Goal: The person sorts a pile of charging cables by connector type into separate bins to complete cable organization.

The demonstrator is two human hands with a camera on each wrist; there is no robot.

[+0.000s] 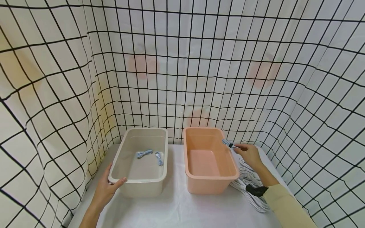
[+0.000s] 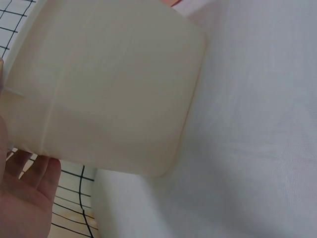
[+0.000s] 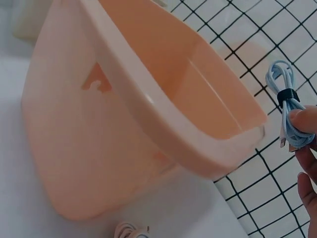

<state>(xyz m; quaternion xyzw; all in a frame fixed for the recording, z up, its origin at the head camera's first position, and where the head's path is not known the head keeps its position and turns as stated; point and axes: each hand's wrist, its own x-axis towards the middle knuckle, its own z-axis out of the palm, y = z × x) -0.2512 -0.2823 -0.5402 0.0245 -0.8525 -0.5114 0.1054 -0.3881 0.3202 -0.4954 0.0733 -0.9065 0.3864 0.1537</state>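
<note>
My right hand [image 1: 249, 155] pinches a light-blue cable bundle [image 3: 286, 101] bound with a black strap, with a plug end hanging by the fingertips. In the head view that bundle overlaps the right rim of the peach-coloured bin [image 1: 211, 178], whose floor shows bare. At the beige bin [image 1: 142, 181] my left hand [image 1: 105, 188] grips the near left corner, thumb across the front rim and fingers along the outer side. Two light-blue cable bundles, one lying flat [image 1: 144, 154] and one angled beside it [image 1: 159, 159], are inside the beige bin.
A heap of white cables [image 1: 249, 177] lies against the right side of the peach bin, partly under my right forearm. Black wire mesh [image 1: 179, 76] stands around the back and both sides. White cloth [image 1: 182, 209] covers the table.
</note>
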